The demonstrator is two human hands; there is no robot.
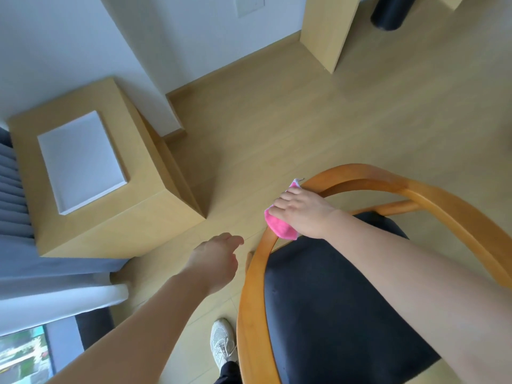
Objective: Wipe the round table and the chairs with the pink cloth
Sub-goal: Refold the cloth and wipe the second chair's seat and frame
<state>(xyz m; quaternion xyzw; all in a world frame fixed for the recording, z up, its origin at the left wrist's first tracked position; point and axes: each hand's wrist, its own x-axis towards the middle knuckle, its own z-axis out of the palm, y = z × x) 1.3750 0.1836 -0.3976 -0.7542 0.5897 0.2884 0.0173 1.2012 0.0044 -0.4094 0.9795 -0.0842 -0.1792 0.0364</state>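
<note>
One soft, light pink cloth bunches under the right hand, which clamps it round the chair rail; left hand hangs relaxed, holding nothing.

No text, label, brand, number or sign can be read anywhere in the view. The white rectangular plate on the wall at the top is blank, and the pale mesh sneaker shows no legible mark.
</note>
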